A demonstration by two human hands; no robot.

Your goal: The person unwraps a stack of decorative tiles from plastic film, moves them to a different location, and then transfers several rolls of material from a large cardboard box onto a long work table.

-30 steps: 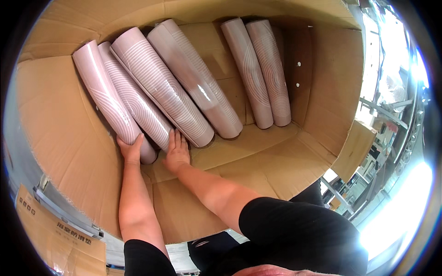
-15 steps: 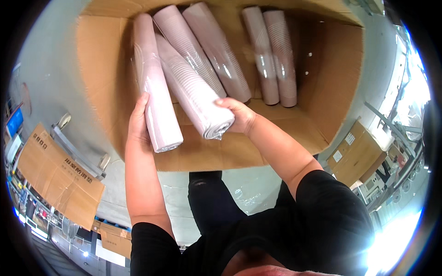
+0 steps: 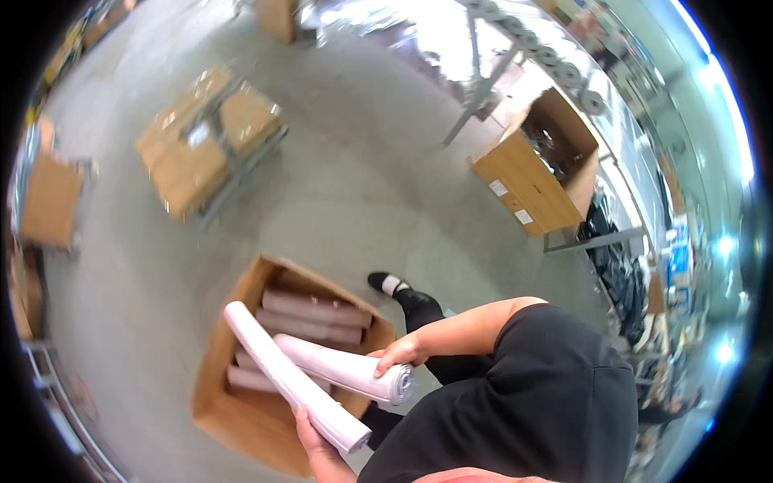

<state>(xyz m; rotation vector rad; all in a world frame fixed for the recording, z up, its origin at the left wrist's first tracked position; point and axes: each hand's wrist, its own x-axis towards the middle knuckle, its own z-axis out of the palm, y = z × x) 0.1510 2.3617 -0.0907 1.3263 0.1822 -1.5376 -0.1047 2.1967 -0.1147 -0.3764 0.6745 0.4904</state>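
My left hand (image 3: pixel 314 437) is closed round the lower part of a long pale pink roll (image 3: pixel 282 364), which looks like a rolled mat in clear wrap. A second pale pink roll (image 3: pixel 338 366), its coiled end facing right, is gripped near that end by my right hand (image 3: pixel 399 352). Both rolls are tilted above a cardboard box (image 3: pixel 233 435) on the floor. Inside the box lie several more pink rolls (image 3: pixel 314 310), partly hidden behind the held ones. The fingers under each held roll are out of sight.
A taped carton (image 3: pixel 181 153) rests on a low trolley at the far left. Another open carton (image 3: pixel 531 177) stands at the right beside a long table (image 3: pixel 608 145) with grey rolls along it. Black plastic (image 3: pixel 620 266) hangs near that table. My foot (image 3: pixel 390 283) is beside the box.
The two held rolls have come up out of the box, still in my hands. My body has turned and risen, so the box now appears smaller, lower and to the left.
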